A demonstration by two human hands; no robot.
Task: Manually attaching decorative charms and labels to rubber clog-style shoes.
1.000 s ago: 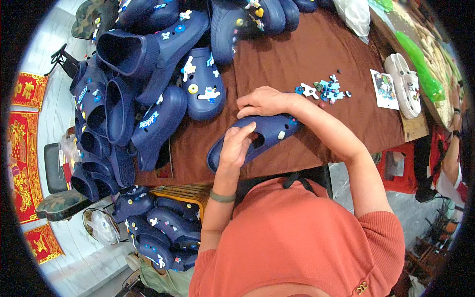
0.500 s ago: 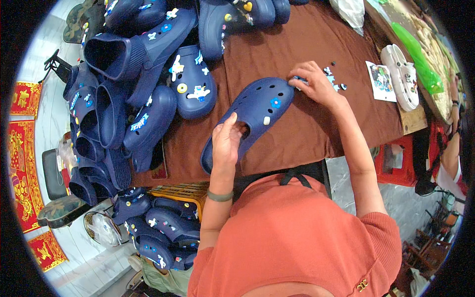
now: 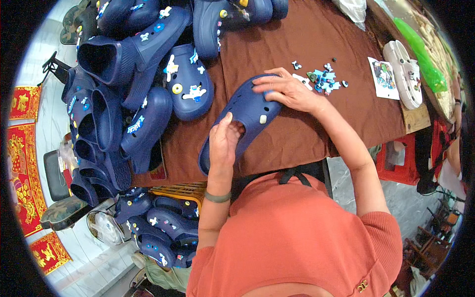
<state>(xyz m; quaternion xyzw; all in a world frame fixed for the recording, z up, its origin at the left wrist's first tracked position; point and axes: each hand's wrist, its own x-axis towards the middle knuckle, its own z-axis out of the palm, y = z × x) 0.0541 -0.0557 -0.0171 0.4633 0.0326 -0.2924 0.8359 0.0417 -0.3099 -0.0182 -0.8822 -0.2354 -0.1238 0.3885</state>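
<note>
Clog [image 3: 247, 116], navy, lies mid-frame on the brown table [image 3: 307, 133]; our left hand [image 3: 225, 143] has its fingers curled closed over the heel rim, and our right hand [image 3: 287, 90] presses narrow fingers on the toe, so we judge that steadying the heel firmly while pushing straight down over one hole would do this best. We cannot see what sits under the right fingertips, and the charms [image 3: 324, 79] in the upper right are too small to make out.
</note>
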